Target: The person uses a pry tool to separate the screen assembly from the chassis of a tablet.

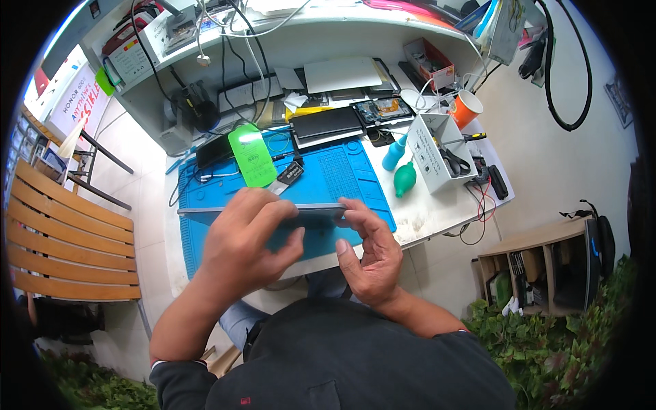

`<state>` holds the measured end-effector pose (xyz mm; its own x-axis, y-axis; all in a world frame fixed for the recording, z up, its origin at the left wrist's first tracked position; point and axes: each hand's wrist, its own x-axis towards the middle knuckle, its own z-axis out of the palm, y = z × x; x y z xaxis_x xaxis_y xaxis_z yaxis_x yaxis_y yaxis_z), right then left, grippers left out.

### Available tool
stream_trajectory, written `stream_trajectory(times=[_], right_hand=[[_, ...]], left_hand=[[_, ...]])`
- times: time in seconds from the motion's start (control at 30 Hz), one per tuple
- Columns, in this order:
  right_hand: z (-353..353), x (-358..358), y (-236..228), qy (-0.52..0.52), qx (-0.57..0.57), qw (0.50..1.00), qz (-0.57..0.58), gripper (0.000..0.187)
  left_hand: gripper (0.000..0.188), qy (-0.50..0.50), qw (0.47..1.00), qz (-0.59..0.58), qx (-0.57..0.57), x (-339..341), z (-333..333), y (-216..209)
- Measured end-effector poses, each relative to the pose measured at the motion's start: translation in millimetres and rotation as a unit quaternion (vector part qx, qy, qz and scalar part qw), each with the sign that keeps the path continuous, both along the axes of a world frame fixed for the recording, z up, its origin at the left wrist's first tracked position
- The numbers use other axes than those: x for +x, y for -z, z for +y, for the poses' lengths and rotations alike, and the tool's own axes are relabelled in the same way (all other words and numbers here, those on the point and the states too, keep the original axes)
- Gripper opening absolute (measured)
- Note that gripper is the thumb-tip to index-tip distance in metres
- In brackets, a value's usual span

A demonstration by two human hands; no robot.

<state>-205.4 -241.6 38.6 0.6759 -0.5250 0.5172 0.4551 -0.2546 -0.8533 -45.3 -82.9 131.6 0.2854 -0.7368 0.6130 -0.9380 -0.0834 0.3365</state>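
At far left, off the bench, a slatted wooden chair [72, 242] on the tiled floor. Next, along the left side of the white bench [432, 220], a blue work mat [352, 171], with cables at its back left corner. Held edge-on over the mat, in front of the person's body, a thin flat panel [198, 210], running from left of the left hand [247, 236] to the fingertips of the right. Behind the left hand, a bright green sheet [251, 157]. Over the near side of the panel, the left hand, blurred, with thumb and fingers apart at the tips; cannot tell its grip for certain. Just behind, a black-and-silver packet [290, 173]. Farther back, a black flat slab [328, 124], then an opened device [383, 109] with bared innards. At the right end of the panel, the right hand [374, 254], clamped there by the bent fingers, with thumb lower down. Off the mat to the right, a light blue bottle [394, 155], a green rubber bulb [405, 180], an open white box [437, 157] with tools inside, and behind that an orange cup [467, 109]. At far right, a low wooden shelf [536, 240] above leafy greenery [547, 362].
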Motion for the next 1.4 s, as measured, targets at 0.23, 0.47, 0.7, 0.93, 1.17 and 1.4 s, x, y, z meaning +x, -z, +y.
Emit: stream_trajectory(times=[0.23, 0.47, 0.7, 0.93, 1.17, 1.4], right_hand=[[-2.6, 4.3, 0.5, -0.03, 0.127, 0.991, -0.003, 0.035], [-0.9, 19.1, -8.8, -0.02, 0.281, 0.96, -0.011, 0.012], [-2.0, 17.2, -13.1, -0.027, 0.36, 0.932, -0.01, 0.005], [-1.3, 6.2, -8.3, -0.059, 0.386, 0.921, -0.01, 0.003], [-2.2, 0.4, -5.1, -0.086, 0.406, 0.91, -0.009, 0.006], [-2.9, -2.9, -5.3, -0.081, 0.385, 0.919, 0.002, 0.006]], left_hand=[[0.026, 0.01, 0.999, 0.049, 0.011, 3.9, -7.5, 0.3], [0.024, 0.013, 0.998, 0.067, 0.0, 3.2, -8.9, 3.9], [0.021, 0.015, 0.998, 0.061, -0.017, 2.3, -9.1, 7.6], [0.022, 0.022, 0.998, 0.054, -0.027, -4.3, -4.6, 9.8], [0.025, 0.042, 0.998, 0.038, -0.023, -5.5, -3.4, 7.6], [0.026, 0.051, 0.998, 0.039, -0.024, -5.8, -3.1, 7.4]])
